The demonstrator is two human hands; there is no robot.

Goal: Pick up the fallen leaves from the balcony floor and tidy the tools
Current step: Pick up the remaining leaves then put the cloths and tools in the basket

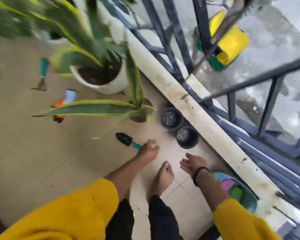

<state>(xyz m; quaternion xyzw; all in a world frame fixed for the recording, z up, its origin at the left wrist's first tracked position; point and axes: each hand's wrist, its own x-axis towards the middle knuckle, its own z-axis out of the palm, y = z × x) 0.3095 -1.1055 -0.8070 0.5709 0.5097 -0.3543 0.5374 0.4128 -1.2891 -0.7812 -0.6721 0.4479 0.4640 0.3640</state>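
Reaching down at the lower centre of the frame, the left hand [148,149] grips the teal handle of a small black trowel [126,140] lying on the balcony floor [42,153]. To its right, the right hand [191,163] hangs open and holds nothing.

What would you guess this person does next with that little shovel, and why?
Probably lift it. The left hand is already at the teal handle of the trowel, whose black blade lies on the floor tiles, though blur hides how firm the grip is. The right hand hangs open, holding nothing. More teal-handled tools lie further off, so gathering seems under way.
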